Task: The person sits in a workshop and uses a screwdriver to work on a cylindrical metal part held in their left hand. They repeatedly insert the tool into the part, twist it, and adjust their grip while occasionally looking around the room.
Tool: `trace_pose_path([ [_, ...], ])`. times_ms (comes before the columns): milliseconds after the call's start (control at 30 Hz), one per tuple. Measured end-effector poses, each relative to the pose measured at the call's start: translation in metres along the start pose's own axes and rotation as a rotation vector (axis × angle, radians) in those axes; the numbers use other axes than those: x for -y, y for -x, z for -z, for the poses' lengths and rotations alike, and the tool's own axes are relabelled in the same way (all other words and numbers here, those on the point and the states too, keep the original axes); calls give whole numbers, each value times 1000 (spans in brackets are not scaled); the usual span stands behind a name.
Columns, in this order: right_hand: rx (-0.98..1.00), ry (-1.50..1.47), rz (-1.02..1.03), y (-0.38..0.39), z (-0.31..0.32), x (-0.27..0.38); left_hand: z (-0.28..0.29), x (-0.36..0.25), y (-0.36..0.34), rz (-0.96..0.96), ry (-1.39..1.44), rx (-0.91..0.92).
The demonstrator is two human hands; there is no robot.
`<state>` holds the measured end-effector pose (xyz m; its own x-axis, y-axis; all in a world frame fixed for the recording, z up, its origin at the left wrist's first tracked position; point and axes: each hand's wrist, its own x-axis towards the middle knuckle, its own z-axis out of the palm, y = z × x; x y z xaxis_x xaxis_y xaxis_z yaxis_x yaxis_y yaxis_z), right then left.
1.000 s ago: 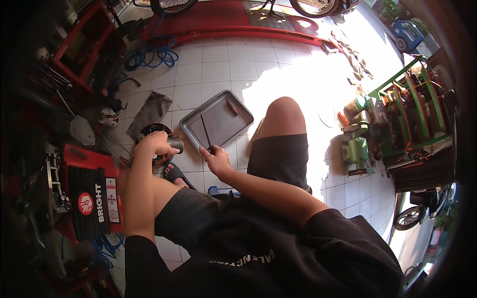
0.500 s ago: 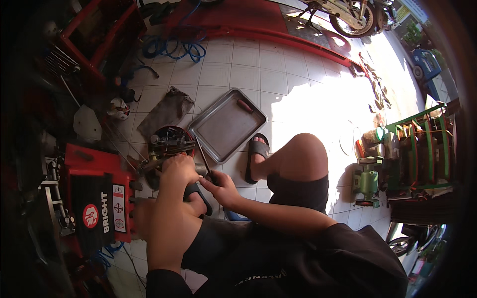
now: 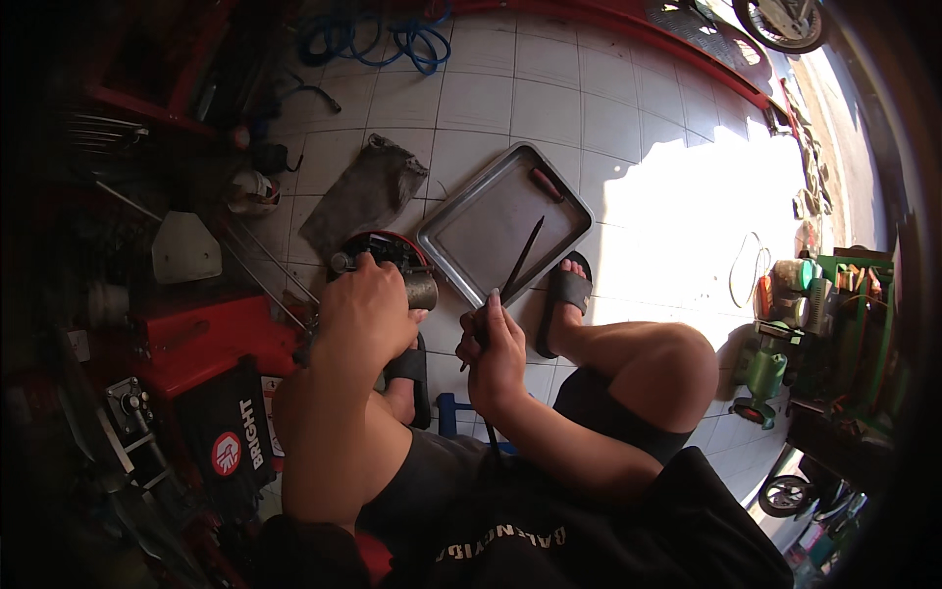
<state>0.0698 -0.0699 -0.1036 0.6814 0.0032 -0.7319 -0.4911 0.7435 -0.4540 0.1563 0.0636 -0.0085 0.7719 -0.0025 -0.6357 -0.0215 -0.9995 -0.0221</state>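
Observation:
My left hand (image 3: 365, 306) is closed over a dull metal cylindrical part (image 3: 422, 292), with its fingertips hidden from view. This part is at a round red-rimmed container (image 3: 404, 241) that has dark mechanical pieces in it. To the right, my right hand (image 3: 498, 355) grips a long, slim dark tool with a narrow tip (image 3: 530, 245). The tool points up and away, its tip in front of the grey metal tray (image 3: 461, 273); its exact kind is unclear. A short reddish-brown handle-like piece (image 3: 548, 185) lies in the tray's far right corner.
A grey cloth (image 3: 363, 196) lies on the tiles left of the tray. A red machine (image 3: 211, 329) stands close on my left. Blue hose (image 3: 422, 44) is coiled at the back. My sandalled feet flank the work, and a green bench grinder (image 3: 763, 373) stands on the right.
My right hand has drawn away from the left hand and the metal part, tilting the dark tool to the right over the tray. The view has shifted, while my left hand stays at the part.

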Motion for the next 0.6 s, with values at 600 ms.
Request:
trace_pose_path([
  [600, 571, -212, 174, 109, 30, 69, -69, 16, 84, -153, 701, -229],
])
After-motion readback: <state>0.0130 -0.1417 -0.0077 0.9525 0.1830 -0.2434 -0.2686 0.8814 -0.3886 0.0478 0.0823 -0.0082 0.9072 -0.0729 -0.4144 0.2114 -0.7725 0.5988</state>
